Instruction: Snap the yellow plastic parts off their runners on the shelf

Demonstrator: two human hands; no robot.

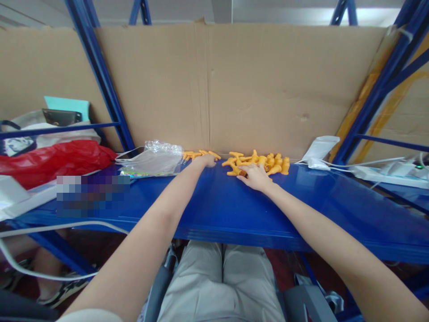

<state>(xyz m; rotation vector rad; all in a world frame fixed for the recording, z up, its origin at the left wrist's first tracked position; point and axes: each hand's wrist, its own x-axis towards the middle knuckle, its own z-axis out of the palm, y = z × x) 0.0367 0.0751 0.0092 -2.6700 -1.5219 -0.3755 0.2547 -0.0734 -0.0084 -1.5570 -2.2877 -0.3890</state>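
My left hand (pixel 208 160) is at the back of the blue shelf, against a row of small orange plastic pieces (pixel 192 154). Its fingers point away and are mostly hidden, so any grip is unclear. To the right, my right hand (pixel 256 176) rests on the front of a heap of larger orange plastic pieces (pixel 276 163). Thumb and fingers there are apart, with orange parts showing between them. Some of these pieces are branched, others rounded and stubby; their exact kind is too small to tell.
Clear plastic bags (pixel 152 157) lie left of the small pieces. A red plastic bag (pixel 56 158) is farther left. White packaging (pixel 321 152) and a power strip (pixel 395 172) with cables are at right. A cardboard panel (pixel 261 85) closes the back, between blue metal posts (pixel 100 76).
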